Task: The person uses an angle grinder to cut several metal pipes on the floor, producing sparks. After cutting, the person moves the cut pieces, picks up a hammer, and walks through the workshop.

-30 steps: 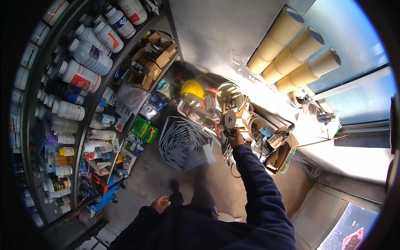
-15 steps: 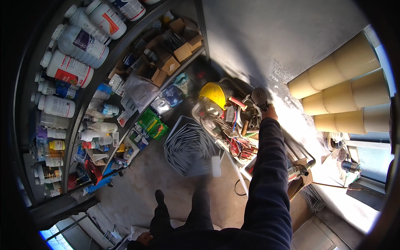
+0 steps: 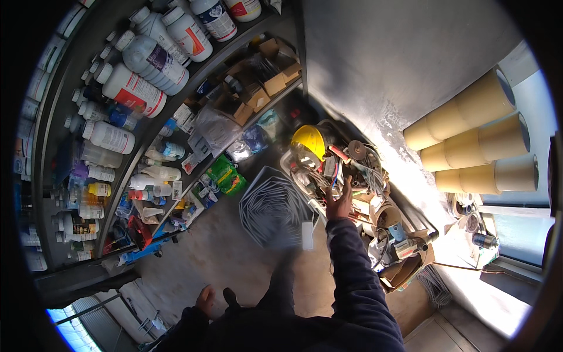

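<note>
Leftmost stand crowded bottles (image 3: 136, 89); the near left grip (image 3: 205, 300) curls, whether around anything I cannot tell. Then come a grey coil (image 3: 274, 205), yellow helmet (image 3: 311, 141), the wide-spread right grip (image 3: 340, 202) over jumbled tools (image 3: 373, 177), the disc tool (image 3: 356, 149) just beyond, and far-right tubes (image 3: 463, 129).

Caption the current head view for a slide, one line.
Bare right hand at a jumble of tools near a yellow helmet; bare left hand lower in view, away from both.
</note>
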The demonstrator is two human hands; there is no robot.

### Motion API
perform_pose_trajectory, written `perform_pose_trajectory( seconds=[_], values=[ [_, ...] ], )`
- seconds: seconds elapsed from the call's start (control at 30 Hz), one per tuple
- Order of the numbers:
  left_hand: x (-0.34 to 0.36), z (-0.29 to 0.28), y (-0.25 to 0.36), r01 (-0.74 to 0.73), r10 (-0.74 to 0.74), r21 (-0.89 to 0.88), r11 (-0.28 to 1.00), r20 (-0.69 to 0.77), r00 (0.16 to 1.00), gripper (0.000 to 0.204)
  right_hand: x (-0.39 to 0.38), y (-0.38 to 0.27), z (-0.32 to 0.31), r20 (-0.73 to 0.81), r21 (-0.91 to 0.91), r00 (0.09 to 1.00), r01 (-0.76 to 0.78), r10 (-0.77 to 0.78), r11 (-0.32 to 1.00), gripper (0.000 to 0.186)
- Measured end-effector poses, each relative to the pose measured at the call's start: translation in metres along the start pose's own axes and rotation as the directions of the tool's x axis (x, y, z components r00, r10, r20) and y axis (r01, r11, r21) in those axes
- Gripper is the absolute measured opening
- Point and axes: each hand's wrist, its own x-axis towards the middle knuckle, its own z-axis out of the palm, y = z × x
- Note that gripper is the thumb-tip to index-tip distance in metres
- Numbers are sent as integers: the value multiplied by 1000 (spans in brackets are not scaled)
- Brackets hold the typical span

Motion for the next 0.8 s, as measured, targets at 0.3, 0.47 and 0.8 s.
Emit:
perform_pose_trajectory(
  seconds=[0.3,0.47,0.8],
  values=[
    [-52,24,186,180,300,-892,414,320,899,102,-340,-281,48,809,384,587,-471,-43,794,66],
    [-125,-94,148,-405,859,-908,110,-118,498,101,-337,-312,112,987,91,81,-994,138,-63,75],
    [-46,-304,-127,-894,685,-9,448,-639,350,72,-577,-662,93,851,499,328,-749,-410,436,94]
  ],
)
